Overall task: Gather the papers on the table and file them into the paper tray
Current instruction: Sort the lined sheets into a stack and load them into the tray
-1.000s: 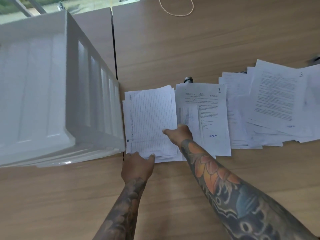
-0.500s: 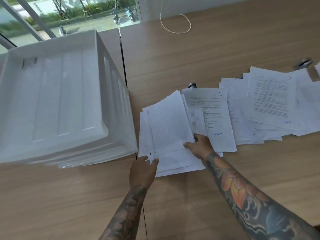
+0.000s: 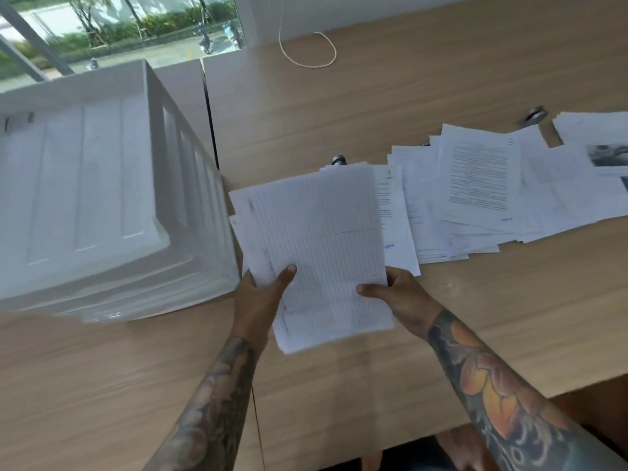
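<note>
left hand (image 3: 261, 297) grips lower left edge of paper stack (image 3: 316, 253), thumb on top | right hand (image 3: 397, 297) grips lower right edge, thumb on top | stack just right of white paper tray (image 3: 102, 198), partly over loose papers (image 3: 492, 195) spread on the wooden table (image 3: 407, 107) | cord loop (image 3: 309, 49) far side

left hand (image 3: 260, 302), right hand (image 3: 402, 300), thumbs forward
</note>
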